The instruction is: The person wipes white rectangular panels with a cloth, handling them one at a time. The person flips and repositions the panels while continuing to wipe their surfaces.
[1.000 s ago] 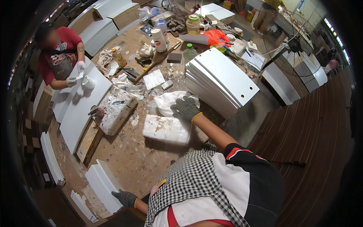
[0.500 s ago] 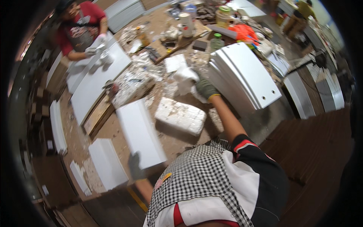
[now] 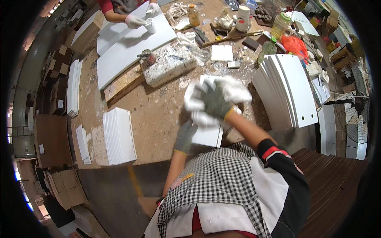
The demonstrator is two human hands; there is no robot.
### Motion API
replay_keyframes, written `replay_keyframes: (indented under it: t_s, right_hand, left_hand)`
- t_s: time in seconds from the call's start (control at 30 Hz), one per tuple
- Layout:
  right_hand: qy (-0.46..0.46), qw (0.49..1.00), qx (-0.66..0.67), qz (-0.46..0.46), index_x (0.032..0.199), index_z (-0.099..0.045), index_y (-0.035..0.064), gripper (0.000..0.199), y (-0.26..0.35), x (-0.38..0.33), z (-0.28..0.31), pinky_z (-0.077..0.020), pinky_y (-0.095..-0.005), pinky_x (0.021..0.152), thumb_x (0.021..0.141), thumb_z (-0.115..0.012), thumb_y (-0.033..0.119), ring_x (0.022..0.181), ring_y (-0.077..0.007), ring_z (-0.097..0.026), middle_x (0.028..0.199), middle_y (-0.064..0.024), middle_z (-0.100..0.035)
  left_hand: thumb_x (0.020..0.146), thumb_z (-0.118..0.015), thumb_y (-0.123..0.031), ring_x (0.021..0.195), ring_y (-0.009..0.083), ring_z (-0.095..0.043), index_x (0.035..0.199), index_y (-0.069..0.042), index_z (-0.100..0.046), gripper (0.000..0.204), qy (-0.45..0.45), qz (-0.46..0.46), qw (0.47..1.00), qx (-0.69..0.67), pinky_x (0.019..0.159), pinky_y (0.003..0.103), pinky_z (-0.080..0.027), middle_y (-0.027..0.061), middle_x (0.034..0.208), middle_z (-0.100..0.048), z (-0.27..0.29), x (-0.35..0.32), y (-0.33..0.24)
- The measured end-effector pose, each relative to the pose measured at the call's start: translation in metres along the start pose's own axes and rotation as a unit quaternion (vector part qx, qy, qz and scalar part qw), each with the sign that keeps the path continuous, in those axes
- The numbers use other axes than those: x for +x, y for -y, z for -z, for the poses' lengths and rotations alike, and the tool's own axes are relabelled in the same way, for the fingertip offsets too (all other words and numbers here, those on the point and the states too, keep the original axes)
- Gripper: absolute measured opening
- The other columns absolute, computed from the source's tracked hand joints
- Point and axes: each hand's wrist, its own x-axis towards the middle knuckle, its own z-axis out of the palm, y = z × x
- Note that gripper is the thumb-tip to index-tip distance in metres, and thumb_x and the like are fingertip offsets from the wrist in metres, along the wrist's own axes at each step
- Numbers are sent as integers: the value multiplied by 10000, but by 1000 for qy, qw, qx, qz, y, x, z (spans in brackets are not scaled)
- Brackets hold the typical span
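Observation:
A small white board (image 3: 206,137) lies in front of me, partly hidden under a bunched white cloth (image 3: 238,89). My right hand (image 3: 214,100), in a grey-green glove, presses the cloth against the board's face; both are smeared by motion. My left hand (image 3: 185,138), gloved alike, grips the board's left edge near its lower end. What the board rests on is mostly covered. Right of my hands leans a stack of white panels (image 3: 283,93) with dark holes. Left of them stands a neat stack of narrow white boards (image 3: 119,136).
Across the table (image 3: 152,123), a co-worker's gloved hands (image 3: 137,20) hold a white cloth over a large white panel (image 3: 131,51). A paint-spattered block (image 3: 168,65) sits mid-table. Jars, a green-capped bottle (image 3: 268,49) and an orange bag (image 3: 295,47) crowd the back right. A fan (image 3: 357,103) stands at right.
My left hand has brought the white board rightward, over where the white foam block was showing. My right hand has carried the cloth from the table onto the board. The view has shifted.

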Motion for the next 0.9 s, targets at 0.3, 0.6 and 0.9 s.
replay_keyframes:
  t_s: [0.3, 0.6, 0.9]
  right_hand:
    - [-157, 962, 196, -106, 1369, -656, 183, 461, -111, 61, 50, -530, -447, 1012, 999, -626, 457, 1125, -379, -670, 1266, -203, -688]
    - [55, 972, 51, 222, 1429, -565, 257, 607, 105, -90, 27, -541, -559, 924, 873, -704, 458, 1308, -289, -558, 1439, -101, -527]
    - [-115, 752, 648, -28, 1215, -740, 41, 434, 33, -149, 79, -542, -428, 1034, 907, -808, 339, 1188, -270, -674, 1306, -162, -692]
  left_hand:
    - [1092, -533, -374, 1162, 250, -618, 1339, 4, -615, 458, -33, -400, 689, 604, 1073, 393, -475, 117, 1267, -685, 31, -20, -6]
    - [1062, -498, -540, 1294, 285, -564, 1478, 1, -514, 682, 51, 62, 840, -537, 1167, 436, -394, 140, 1467, -581, 39, -7, 84]
    - [1084, -571, -376, 1122, 235, -636, 1473, 17, -536, 555, 29, 65, 964, -257, 968, 393, -525, 105, 1311, -653, 20, 1, 45]
